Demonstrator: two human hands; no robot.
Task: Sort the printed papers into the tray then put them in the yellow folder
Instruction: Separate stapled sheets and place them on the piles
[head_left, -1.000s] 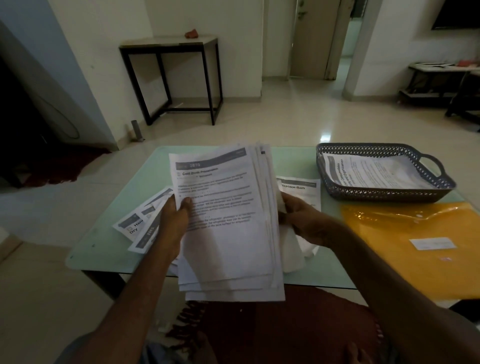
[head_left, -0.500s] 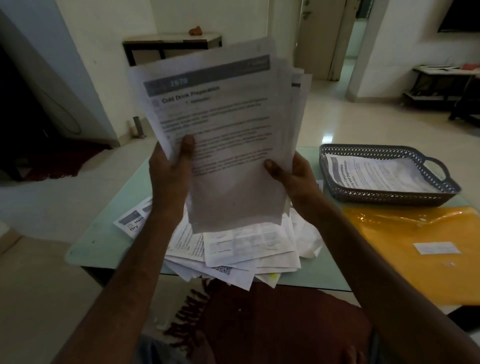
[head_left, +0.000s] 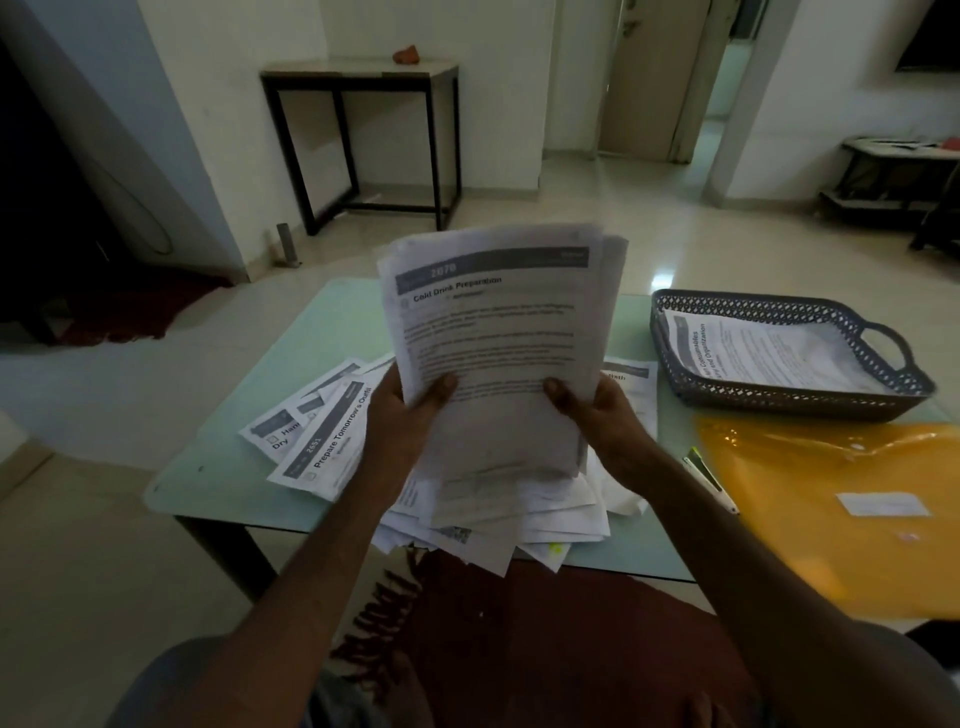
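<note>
1. Tabletop (head_left: 208, 467): pale green, glass-like, carries all the items below.
2. Loose printed sheets (head_left: 311, 431): fanned flat on the tabletop, just left of the left hand. The nearest sheet is headed "Prepare Tomorrow's Outfit".
3. Left hand (head_left: 410, 415): grips the lower left edge of the held stack, with the thumb on the front page and the fingers hidden behind it.
4. Held stack of printed papers (head_left: 498, 338): raised between both hands and tilted back, clear of the tabletop. The front page is headed "Cold Drink Preparation", and the edges of the sheets behind it show at the top right.
5. Heap of printed papers (head_left: 519, 519): lies untidily on the tabletop directly below the hands and overhangs the near edge.
6. Right hand (head_left: 597, 415): grips the lower right edge of the held stack, thumb on the front page.
7. Single printed sheet (head_left: 631, 384): flat on the tabletop just beyond the right hand and partly hidden by it.
8. Slim white pen-like item (head_left: 709, 475): lies right of the right wrist, at the left edge of the folder.
9. Dark perforated tray (head_left: 779, 397): sits right of and beyond the right hand and holds printed pages (head_left: 769, 353).
10. Yellow folder (head_left: 831, 519): lies flat, right of the right forearm and near the tray's front wall, and bears a white label (head_left: 881, 504).
</note>
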